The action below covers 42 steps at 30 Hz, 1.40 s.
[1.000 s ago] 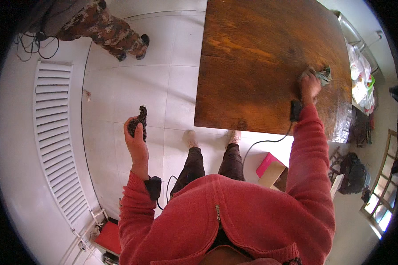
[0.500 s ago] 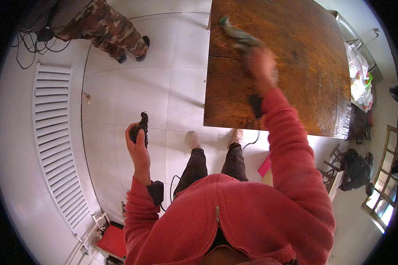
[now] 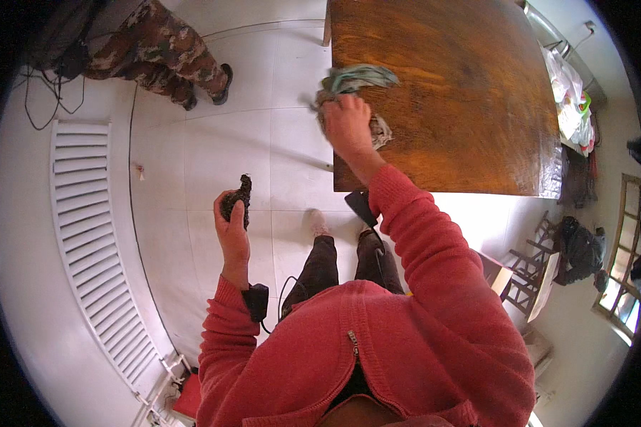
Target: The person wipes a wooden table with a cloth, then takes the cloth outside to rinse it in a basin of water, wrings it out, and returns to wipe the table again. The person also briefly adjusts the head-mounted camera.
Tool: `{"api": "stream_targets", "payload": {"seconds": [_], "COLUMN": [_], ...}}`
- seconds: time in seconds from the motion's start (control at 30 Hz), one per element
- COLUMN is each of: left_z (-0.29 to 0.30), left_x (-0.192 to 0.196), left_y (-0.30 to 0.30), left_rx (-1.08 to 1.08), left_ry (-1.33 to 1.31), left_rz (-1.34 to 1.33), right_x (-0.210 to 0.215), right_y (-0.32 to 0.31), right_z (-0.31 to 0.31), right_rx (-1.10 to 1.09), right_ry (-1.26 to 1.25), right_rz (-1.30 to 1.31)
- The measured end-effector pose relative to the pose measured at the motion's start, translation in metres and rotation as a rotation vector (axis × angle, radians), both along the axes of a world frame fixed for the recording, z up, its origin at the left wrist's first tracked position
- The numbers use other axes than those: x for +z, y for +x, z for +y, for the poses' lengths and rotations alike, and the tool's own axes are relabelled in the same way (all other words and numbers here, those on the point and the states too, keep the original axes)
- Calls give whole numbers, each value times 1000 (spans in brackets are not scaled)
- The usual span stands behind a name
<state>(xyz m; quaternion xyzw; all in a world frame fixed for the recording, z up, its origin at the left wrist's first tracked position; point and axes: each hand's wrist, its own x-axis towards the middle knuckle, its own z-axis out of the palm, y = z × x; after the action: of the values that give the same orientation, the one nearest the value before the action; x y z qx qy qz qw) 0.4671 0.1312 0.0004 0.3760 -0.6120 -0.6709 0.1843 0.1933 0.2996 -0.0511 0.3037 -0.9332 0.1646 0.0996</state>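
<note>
Under my right hand (image 3: 347,122) a grey-green cloth (image 3: 369,74) is bunched at the left edge of the brown wooden table (image 3: 456,107). My fingers are closed on it, and part of it hangs past the edge. Lower left, over the floor, my left hand (image 3: 232,226) is wrapped round a dark, rough, wiry wad (image 3: 245,191) whose end sticks up above the thumb. What the wad is made of I cannot make out. Each wrist carries a black strapped-on box.
A person in camouflage trousers (image 3: 165,57) stands at the upper left near loose black cables (image 3: 50,82). A white slatted radiator (image 3: 96,249) runs along the left wall. Plastic bags (image 3: 571,92) lie beyond the table's right edge, with a wooden stool (image 3: 530,267) below them.
My right hand has swept the cloth left and toward me, from the tabletop to its left edge. My left hand, still holding the wad, has shifted slightly right.
</note>
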Motion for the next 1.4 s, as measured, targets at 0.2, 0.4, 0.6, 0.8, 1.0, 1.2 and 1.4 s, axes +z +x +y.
{"api": "stream_targets", "payload": {"seconds": [0.2, 0.4, 0.6, 0.8, 1.0, 1.2, 1.4], "left_z": [24, 41, 64, 90, 100, 52, -52], "left_x": [3, 8, 20, 44, 50, 33, 14], "left_y": [-19, -24, -35, -67, -93, -111, -140], "left_rx": [-43, -58, -7, -46, -171, -191, -307], "left_ry": [-15, 22, 25, -7, -8, 79, 156], "left_rz": [-25, -9, 11, 102, 65, 55, 101], "right_x": [5, 9, -9, 28, 29, 23, -3], "right_y": [-51, -100, -17, 47, -101, -122, -75], "right_z": [154, 332, 187, 117, 292, 364, 192], "right_rx": [-317, -797, -302, 155, -556, -923, -867], "right_ry": [362, 353, 604, -39, 323, 333, 403], "right_rz": [-39, 117, 165, -87, -69, -16, 58]}}
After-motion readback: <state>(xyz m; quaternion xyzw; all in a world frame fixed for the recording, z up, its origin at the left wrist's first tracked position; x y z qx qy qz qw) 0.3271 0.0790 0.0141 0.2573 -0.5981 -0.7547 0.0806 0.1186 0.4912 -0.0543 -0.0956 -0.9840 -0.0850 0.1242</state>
